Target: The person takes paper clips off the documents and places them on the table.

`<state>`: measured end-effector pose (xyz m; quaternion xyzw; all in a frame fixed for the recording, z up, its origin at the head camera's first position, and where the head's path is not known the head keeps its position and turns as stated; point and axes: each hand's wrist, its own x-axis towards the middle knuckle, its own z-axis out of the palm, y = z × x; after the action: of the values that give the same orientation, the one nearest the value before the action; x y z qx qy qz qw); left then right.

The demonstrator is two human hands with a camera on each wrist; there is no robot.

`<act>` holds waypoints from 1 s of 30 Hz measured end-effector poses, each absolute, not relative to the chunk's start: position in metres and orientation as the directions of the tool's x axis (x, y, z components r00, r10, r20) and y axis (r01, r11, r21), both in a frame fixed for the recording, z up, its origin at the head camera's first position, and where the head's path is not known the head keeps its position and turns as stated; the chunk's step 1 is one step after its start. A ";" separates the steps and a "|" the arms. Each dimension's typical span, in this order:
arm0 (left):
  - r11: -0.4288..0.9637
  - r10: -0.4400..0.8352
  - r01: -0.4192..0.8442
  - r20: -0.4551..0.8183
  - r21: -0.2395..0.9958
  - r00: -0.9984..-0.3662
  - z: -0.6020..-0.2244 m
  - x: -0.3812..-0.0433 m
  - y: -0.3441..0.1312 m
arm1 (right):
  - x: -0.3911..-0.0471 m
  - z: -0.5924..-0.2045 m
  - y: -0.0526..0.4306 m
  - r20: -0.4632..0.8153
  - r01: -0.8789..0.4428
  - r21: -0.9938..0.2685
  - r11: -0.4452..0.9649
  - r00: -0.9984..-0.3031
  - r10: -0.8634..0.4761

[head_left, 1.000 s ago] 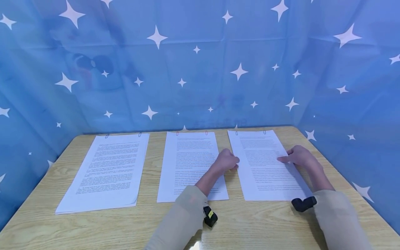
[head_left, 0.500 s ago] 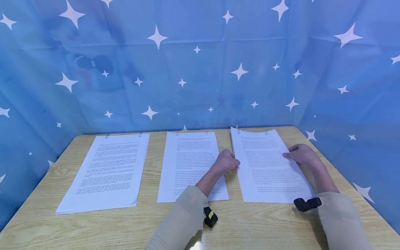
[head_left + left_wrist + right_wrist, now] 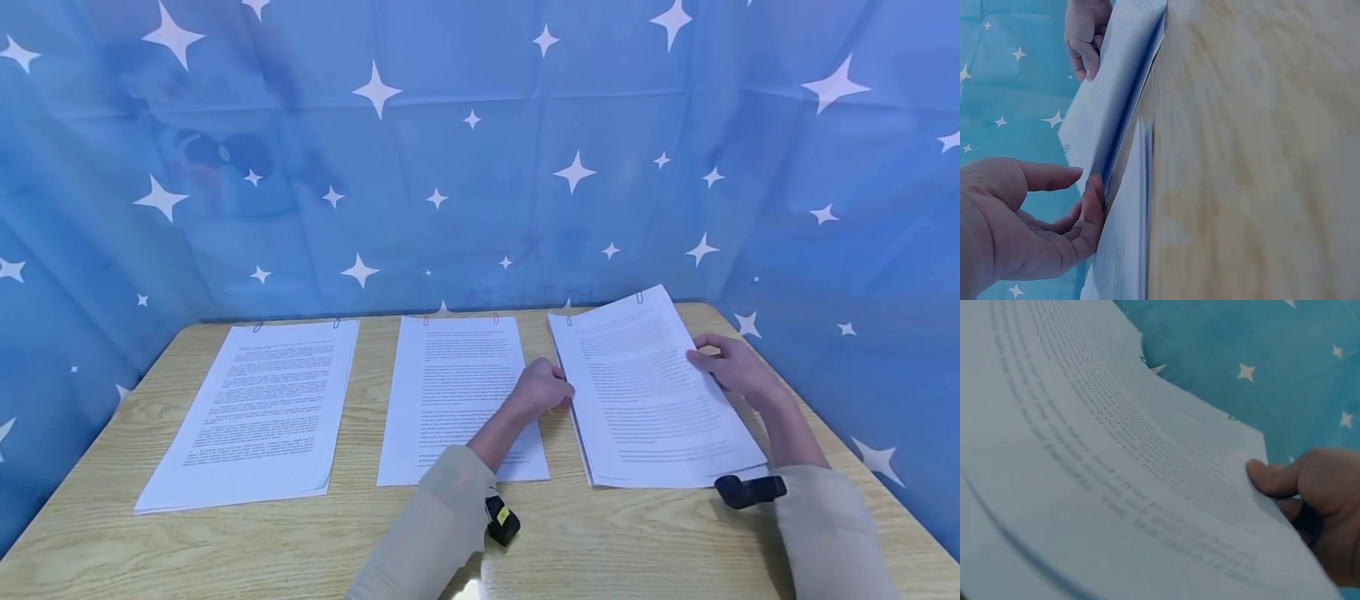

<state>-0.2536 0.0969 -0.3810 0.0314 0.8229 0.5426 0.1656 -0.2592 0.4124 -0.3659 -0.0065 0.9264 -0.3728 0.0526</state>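
My right hand pinches the right edge of the right paper stack, thumb on the printed face, in the head view. The upper sheets bow upward on that side, with their far right corner raised; more paper shows beneath. Two dark paper clips sit along its far edge. My left hand is at the left edge of this stack, its forearm crossing the middle stack. In the left wrist view, the left thumb and curved fingers stand slightly apart, fingertips at the paper's edge.
The left paper stack, with dark clips on its far edge, lies on the wooden table. Red clips hold the middle stack's far edge. A blue curtain with white stars hangs behind and beside the table.
My right hand has moved slightly right and now raises the upper sheets' far right corner. Before, the stack lay flatter and its left corner shifted briefly. My left hand has hardly moved.
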 end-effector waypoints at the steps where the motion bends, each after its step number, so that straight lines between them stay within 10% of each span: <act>1: 0.395 0.232 -0.127 -0.232 0.910 -0.945 -0.381 -0.254 0.096 | -0.259 -0.366 0.413 -0.072 0.008 -0.695 0.719 -0.996 -0.058; 30: 0.159 0.176 0.064 0.036 0.985 -0.984 -0.368 -0.252 0.057 | -0.256 -0.329 0.378 0.113 -0.121 -0.787 0.604 -0.992 -0.051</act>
<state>-0.2523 0.0569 -0.3683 0.0792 0.7600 0.6436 0.0435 -0.2564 0.3785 -0.3292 -0.0479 0.8948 -0.4421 -0.0394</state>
